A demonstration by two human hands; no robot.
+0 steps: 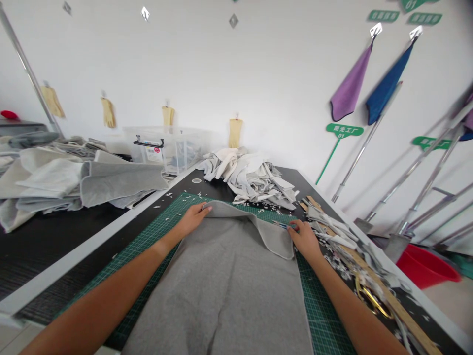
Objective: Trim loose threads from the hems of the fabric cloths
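Observation:
A large grey cloth (236,276) lies over the green cutting mat (321,315), its far edge raised and folded back toward me. At the far left corner, my left hand (192,219) pinches the cloth between thumb and fingers. My right hand (305,239) is closed by the far right corner, around small thread snips (281,224) whose thin tips point left. That corner of cloth flops over just beside the right fingertips; whether they also grip it I cannot tell.
Crumpled grey and white cloths (254,175) are heaped at the table's far end. On the right lie scraps, a wooden strip (391,301) and gold-handled scissors (373,300). Stacked cloths (121,180) and a clear bin (173,148) stand left. A red bucket (424,266) is beyond the right edge.

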